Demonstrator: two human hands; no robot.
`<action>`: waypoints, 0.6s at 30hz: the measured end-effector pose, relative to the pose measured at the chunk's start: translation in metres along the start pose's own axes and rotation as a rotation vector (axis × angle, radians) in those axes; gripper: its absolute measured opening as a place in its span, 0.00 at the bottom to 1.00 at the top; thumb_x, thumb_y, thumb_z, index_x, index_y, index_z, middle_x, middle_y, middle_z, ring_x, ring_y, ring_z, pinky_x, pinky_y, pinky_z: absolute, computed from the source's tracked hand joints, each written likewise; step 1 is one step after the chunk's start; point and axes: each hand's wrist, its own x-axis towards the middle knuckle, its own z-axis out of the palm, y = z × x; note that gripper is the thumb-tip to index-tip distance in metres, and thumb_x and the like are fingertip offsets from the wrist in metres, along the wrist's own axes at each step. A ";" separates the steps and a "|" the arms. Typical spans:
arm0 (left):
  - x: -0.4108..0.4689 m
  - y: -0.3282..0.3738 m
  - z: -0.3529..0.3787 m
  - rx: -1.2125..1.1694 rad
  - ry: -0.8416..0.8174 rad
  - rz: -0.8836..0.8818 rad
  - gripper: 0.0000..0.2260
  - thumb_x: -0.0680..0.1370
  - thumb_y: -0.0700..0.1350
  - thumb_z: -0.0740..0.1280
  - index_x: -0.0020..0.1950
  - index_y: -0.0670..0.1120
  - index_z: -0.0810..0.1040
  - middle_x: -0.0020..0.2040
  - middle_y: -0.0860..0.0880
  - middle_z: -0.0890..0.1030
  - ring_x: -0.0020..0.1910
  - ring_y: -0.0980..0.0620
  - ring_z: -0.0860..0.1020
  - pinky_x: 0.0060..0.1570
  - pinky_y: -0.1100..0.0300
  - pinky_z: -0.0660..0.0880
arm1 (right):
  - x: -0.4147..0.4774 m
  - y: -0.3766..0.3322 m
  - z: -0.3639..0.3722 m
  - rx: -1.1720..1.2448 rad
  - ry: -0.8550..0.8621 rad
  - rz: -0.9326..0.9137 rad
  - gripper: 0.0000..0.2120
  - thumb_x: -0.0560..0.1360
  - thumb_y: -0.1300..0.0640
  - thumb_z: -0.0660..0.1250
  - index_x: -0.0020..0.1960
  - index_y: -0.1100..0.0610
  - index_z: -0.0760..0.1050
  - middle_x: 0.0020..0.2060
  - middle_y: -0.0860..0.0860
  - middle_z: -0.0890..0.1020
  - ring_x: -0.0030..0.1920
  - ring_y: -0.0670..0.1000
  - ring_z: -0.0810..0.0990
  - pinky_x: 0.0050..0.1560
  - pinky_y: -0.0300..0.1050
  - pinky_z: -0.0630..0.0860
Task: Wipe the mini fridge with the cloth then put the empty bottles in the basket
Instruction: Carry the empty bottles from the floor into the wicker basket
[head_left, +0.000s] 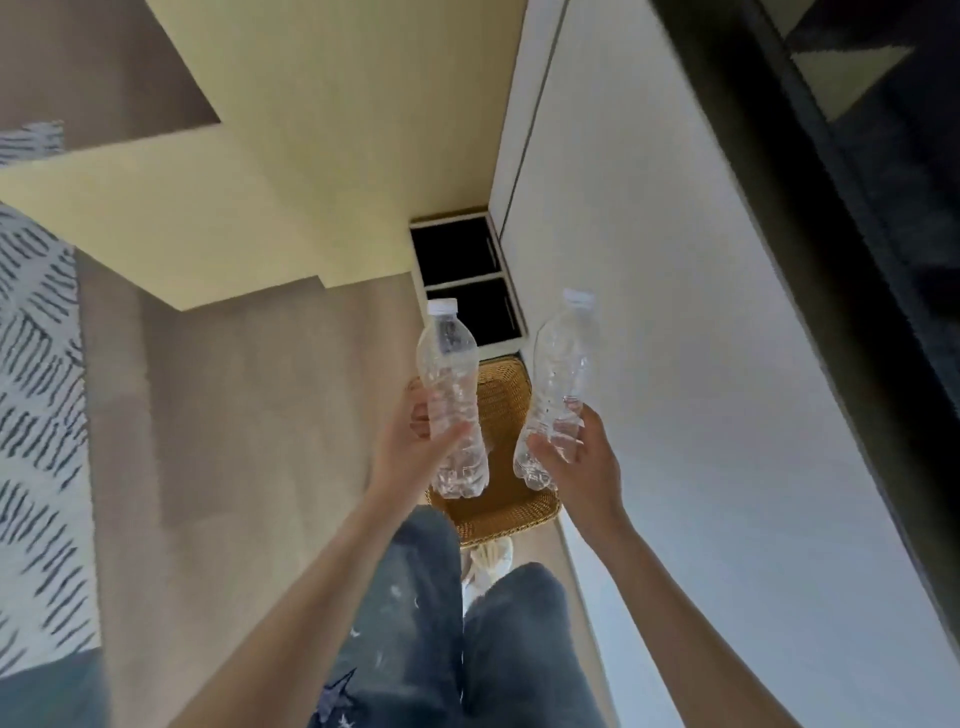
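Here, the left hand (415, 441) reaches forward on an outstretched arm, fingers and thumb wrapped round the lower half of a clear bottle (451, 374) held cap-up. Just beside it, not touching, a second bottle (560, 364) leans slightly in the right hand (584, 460), which clasps it near the base. Open floor (234, 415) runs left to a striped rug (36, 338); a white cabinet (701, 338) closes the right. Both bottles hang above a wicker basket (506, 517) beside that cabinet, hiding most of its inside.

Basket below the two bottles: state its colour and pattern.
The basket is golden-brown woven wicker, clearest in the head view.
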 end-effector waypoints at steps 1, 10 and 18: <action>0.002 -0.011 0.009 -0.017 0.017 -0.025 0.16 0.72 0.47 0.77 0.52 0.60 0.73 0.43 0.64 0.82 0.43 0.72 0.78 0.36 0.78 0.72 | 0.007 0.009 0.000 -0.010 -0.023 0.008 0.31 0.72 0.38 0.69 0.71 0.44 0.64 0.67 0.45 0.77 0.60 0.46 0.79 0.53 0.32 0.75; 0.091 -0.151 0.072 -0.038 0.065 -0.217 0.19 0.73 0.44 0.76 0.60 0.49 0.73 0.49 0.56 0.78 0.42 0.70 0.78 0.35 0.75 0.74 | 0.116 0.147 0.059 -0.027 -0.131 0.116 0.23 0.74 0.44 0.73 0.64 0.36 0.66 0.53 0.29 0.74 0.49 0.28 0.77 0.39 0.21 0.71; 0.206 -0.346 0.159 0.040 0.012 -0.307 0.28 0.73 0.54 0.76 0.69 0.50 0.71 0.57 0.57 0.77 0.53 0.57 0.79 0.48 0.63 0.78 | 0.235 0.334 0.148 -0.056 -0.192 0.147 0.35 0.70 0.37 0.71 0.73 0.45 0.66 0.59 0.38 0.73 0.51 0.33 0.75 0.40 0.25 0.73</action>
